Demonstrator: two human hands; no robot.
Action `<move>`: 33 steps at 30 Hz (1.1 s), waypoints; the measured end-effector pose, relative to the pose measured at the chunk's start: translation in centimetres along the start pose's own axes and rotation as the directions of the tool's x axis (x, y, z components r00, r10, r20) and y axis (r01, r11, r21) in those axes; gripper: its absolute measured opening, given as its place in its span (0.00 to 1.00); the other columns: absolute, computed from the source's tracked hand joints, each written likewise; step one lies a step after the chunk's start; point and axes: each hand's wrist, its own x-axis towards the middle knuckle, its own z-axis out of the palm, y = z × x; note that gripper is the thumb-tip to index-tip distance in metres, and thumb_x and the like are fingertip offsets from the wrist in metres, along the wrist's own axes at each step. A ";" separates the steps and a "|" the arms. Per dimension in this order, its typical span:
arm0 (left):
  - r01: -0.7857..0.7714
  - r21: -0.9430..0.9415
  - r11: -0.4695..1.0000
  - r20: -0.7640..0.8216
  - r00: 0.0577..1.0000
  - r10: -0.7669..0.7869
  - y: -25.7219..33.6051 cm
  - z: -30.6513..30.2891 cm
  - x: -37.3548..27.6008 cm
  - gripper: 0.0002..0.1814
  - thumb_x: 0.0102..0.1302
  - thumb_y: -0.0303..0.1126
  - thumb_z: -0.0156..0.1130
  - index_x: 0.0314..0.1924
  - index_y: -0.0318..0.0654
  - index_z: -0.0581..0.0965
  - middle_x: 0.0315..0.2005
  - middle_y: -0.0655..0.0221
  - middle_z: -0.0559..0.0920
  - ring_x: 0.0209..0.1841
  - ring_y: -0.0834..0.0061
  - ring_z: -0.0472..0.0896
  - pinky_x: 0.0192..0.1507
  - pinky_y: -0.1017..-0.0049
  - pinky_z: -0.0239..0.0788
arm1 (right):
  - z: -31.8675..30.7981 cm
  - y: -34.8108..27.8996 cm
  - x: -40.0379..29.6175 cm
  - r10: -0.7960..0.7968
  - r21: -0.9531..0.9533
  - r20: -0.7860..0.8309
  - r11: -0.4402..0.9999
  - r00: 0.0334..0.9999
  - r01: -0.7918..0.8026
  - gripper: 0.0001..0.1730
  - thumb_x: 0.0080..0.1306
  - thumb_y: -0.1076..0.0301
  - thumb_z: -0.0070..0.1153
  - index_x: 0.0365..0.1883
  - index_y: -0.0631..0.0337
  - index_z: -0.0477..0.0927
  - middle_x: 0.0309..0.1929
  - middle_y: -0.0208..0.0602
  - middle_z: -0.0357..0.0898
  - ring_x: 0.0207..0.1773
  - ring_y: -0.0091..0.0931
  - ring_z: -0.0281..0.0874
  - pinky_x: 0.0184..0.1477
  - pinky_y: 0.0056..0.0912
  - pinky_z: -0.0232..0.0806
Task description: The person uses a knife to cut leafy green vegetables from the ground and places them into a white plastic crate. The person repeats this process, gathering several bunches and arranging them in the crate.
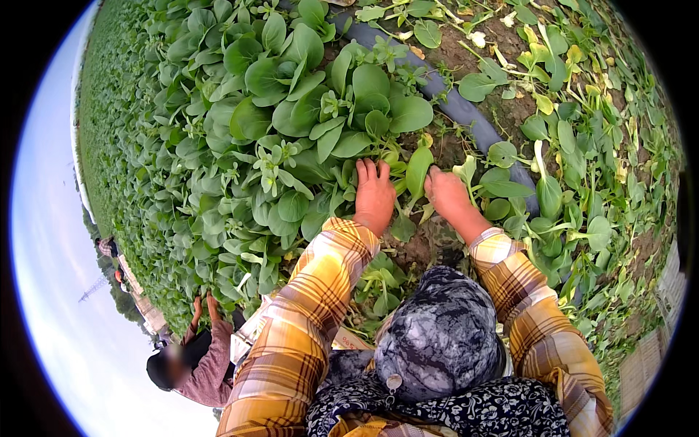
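Note:
Leafy green plants (306, 120) with broad rounded leaves, like bok choy, stand densely in front of me and to the left. My left hand (375, 191) reaches into the base of the nearest plants, its fingertips partly hidden among stems and leaves. Just to its right, my right hand (449, 195) is at a yellow-green leaf (419, 170), with the fingers bent; whether they grip its stem cannot be told. Bare soil and a few low leaves lie between my wrists. Both forearms wear yellow plaid sleeves.
A dark flat hose (474, 117) curves past the plants on the right. Beyond it, loose leaves and white stalks (540, 158) lie strewn over soil. At lower left, a co-worker (205, 360) in a cap reaches into the same bed. A printed carton (349, 340) shows beneath my left arm.

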 end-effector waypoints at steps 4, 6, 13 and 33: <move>0.046 -0.101 0.994 -0.058 0.997 -0.052 -0.1 1.8 -0.2 0.12 0.56 0.35 0.53 0.38 0.44 0.80 0.55 0.64 0.63 0.47 0.57 0.67 0.53 0.57 0.56 | 0.4 -0.6 0.5 0.010 0.019 0.010 1.000 1.000 -0.011 0.12 0.63 0.63 0.45 0.31 0.65 0.70 0.22 0.53 0.75 0.28 0.48 0.74 0.31 0.50 0.67; 0.043 -0.148 0.988 -0.044 0.998 -0.050 -0.1 2.4 -0.2 0.11 0.55 0.35 0.54 0.37 0.44 0.80 0.55 0.64 0.64 0.45 0.58 0.68 0.51 0.58 0.58 | -0.4 -0.6 0.1 -0.021 -0.034 0.031 0.999 0.999 0.022 0.12 0.63 0.63 0.45 0.31 0.65 0.69 0.22 0.52 0.75 0.28 0.48 0.75 0.31 0.49 0.67; 0.024 -0.141 0.990 -0.067 0.997 -0.033 -0.6 2.5 -0.6 0.10 0.54 0.35 0.55 0.36 0.45 0.80 0.57 0.65 0.64 0.43 0.60 0.70 0.49 0.61 0.62 | -2.5 -0.7 1.4 -0.181 -0.213 0.115 0.956 0.977 0.202 0.08 0.61 0.67 0.45 0.30 0.64 0.68 0.21 0.48 0.76 0.25 0.42 0.77 0.30 0.44 0.70; -0.337 -0.940 0.060 -0.330 0.843 -0.426 -2.1 -2.8 -12.5 0.12 0.47 0.20 0.63 0.35 0.34 0.79 0.45 0.58 0.76 0.49 0.60 0.74 0.51 0.68 0.64 | -12.6 0.4 -9.1 0.190 0.688 -0.096 0.722 0.977 -0.073 0.16 0.55 0.64 0.60 0.38 0.65 0.77 0.32 0.32 0.80 0.26 0.20 0.72 0.32 0.24 0.67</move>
